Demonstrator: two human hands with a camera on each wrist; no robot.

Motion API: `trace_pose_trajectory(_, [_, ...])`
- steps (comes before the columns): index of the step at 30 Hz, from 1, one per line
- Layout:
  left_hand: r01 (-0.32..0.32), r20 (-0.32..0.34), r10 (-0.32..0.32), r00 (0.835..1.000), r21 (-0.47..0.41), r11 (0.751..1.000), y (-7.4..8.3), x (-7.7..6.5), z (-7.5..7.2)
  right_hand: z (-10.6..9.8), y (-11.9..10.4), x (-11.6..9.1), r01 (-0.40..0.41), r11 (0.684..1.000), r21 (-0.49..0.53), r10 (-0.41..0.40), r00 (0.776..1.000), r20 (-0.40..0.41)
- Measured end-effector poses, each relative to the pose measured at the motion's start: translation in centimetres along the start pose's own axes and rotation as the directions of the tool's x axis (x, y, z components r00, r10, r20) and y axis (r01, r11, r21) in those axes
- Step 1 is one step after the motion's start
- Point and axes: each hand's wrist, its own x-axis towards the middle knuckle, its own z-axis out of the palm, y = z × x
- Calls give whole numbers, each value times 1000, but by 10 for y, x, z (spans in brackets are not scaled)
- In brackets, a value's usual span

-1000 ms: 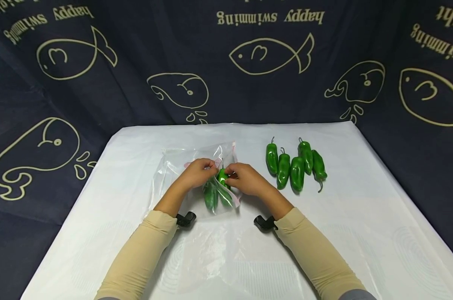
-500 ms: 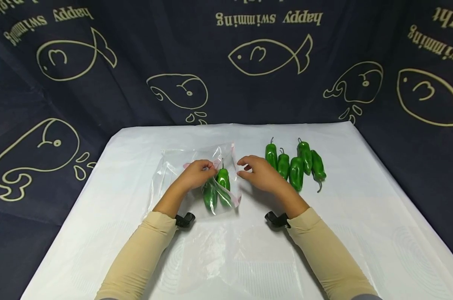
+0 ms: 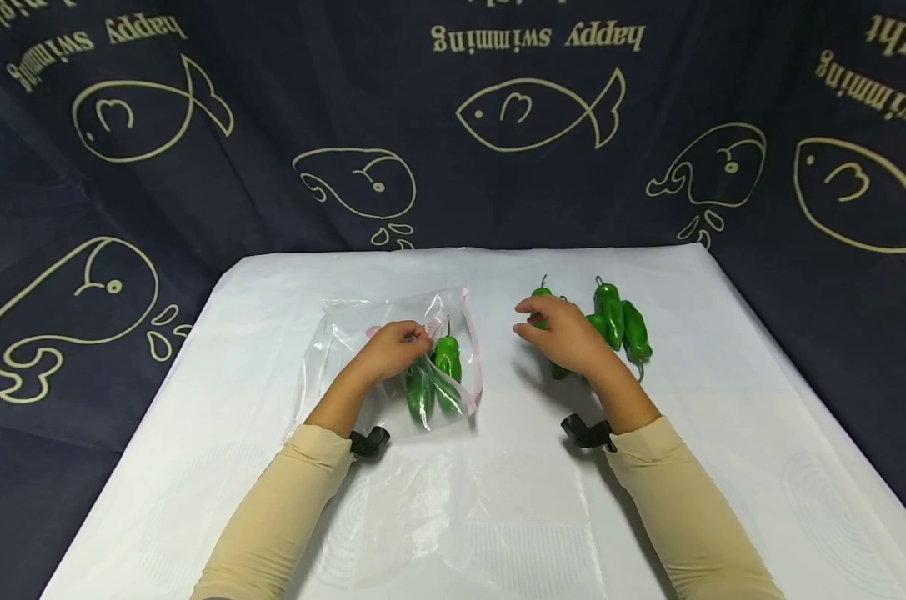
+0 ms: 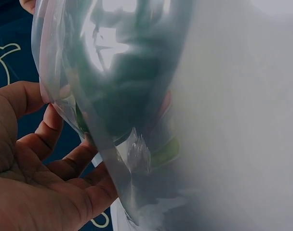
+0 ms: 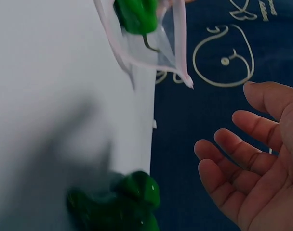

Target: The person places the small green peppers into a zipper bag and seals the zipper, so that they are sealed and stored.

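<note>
A clear zip bag [image 3: 347, 333] with a pink-edged mouth lies on the table, its opening facing right. Inside it are two green peppers, one pepper [image 3: 420, 392] deeper in and another pepper [image 3: 447, 358] at the mouth. My left hand [image 3: 394, 348] pinches the bag's upper edge between thumb and finger, as the left wrist view also shows with the edge [image 4: 46, 57]. My right hand [image 3: 561, 333] is held over the left side of the loose peppers [image 3: 610, 312], fingers spread and holding nothing. It hides parts of several peppers in the head view.
Several loose green peppers, among them one pepper [image 3: 636, 329] at the far right, lie on the white-covered table [image 3: 528, 500]. A dark blue curtain [image 3: 453, 200] with fish drawings hangs behind the table's far edge.
My right hand has let go of the pepper at the bag's mouth and moved right to the loose peppers. My left hand keeps its pinch on the bag.
</note>
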Motion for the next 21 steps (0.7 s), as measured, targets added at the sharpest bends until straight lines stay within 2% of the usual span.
trace_pose_trajectory(9, [1, 4, -1, 1000, -7, 1000, 0, 0, 0, -25, 16, -9, -43, 998, -35, 41, 998, -53])
trace_pose_trajectory(21, [2, 1, -2, 1000, -7, 1000, -3, 2, 1, -51, 41, -23, -110, 979, -169, 85, 985, -147])
